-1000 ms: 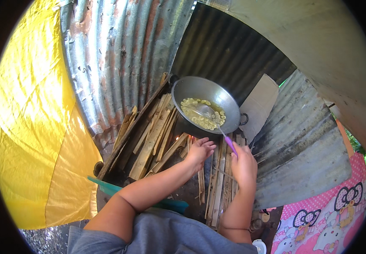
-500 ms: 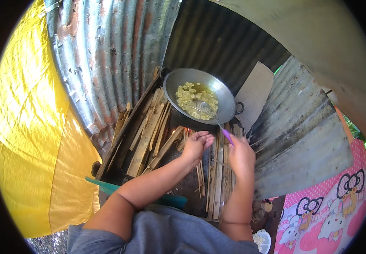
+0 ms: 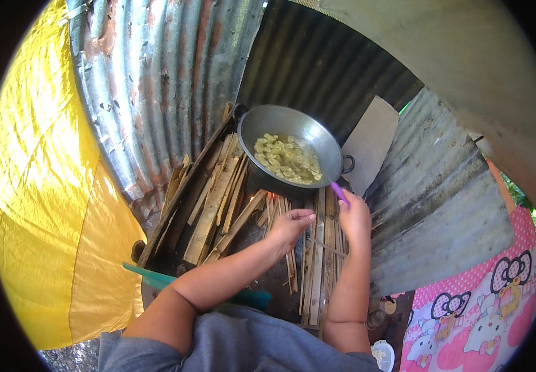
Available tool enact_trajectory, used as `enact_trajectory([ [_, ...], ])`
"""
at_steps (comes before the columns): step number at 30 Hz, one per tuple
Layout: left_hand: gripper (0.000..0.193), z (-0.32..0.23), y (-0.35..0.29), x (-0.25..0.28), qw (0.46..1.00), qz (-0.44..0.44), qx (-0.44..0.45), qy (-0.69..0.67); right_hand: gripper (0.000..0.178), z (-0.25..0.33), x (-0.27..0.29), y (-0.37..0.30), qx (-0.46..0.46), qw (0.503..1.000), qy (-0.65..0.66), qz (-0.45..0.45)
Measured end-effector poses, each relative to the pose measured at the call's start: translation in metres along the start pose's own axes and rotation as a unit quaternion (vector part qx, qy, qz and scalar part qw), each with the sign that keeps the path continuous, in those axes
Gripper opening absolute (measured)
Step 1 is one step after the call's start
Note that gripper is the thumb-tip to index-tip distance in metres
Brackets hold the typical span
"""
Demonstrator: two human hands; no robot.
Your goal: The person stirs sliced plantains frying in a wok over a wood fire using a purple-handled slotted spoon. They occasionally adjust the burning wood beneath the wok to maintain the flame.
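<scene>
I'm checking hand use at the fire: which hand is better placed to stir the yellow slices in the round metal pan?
Probably the right hand: it grips a purple-handled utensil beside the round metal pan. The left hand is empty, above the split firewood sticks.

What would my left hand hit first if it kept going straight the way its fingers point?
Probably the firewood sticks beside the right hand: the left hand points right, fingers curled. Depth is unclear, so it might pass above them.
</scene>
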State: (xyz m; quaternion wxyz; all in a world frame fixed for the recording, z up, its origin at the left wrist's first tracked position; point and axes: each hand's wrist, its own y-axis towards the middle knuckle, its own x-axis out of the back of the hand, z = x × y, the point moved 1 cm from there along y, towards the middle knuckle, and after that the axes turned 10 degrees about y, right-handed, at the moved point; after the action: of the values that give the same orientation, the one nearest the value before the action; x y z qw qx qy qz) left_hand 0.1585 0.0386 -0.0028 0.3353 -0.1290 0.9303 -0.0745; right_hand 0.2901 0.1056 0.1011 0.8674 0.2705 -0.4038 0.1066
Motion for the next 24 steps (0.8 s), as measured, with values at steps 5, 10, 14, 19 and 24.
enact_trajectory([
  [5, 0.014, -0.007, -0.010, 0.003, 0.999, -0.011, 0.026, -0.041, 0.031, -0.016, -0.015, 0.028, -0.045, 0.997, 0.014, -0.068],
  [10, 0.015, -0.014, -0.016, 0.006, 0.999, 0.016, 0.035, -0.008, 0.031, -0.019, -0.051, 0.034, -0.069, 0.997, 0.034, 0.009],
  [14, 0.023, -0.019, -0.020, 0.009, 1.000, -0.016, 0.010, -0.010, 0.033, -0.040, -0.051, 0.048, -0.103, 0.980, 0.167, -0.009],
  [19, 0.032, -0.022, -0.022, 0.006, 0.999, -0.032, 0.018, 0.039, 0.032, -0.046, -0.049, 0.073, 0.002, 0.996, 0.056, -0.071],
  [24, 0.032, -0.023, -0.023, 0.003, 0.999, -0.018, 0.013, 0.043, 0.032, -0.030, -0.086, 0.071, -0.057, 0.998, 0.021, -0.007],
])
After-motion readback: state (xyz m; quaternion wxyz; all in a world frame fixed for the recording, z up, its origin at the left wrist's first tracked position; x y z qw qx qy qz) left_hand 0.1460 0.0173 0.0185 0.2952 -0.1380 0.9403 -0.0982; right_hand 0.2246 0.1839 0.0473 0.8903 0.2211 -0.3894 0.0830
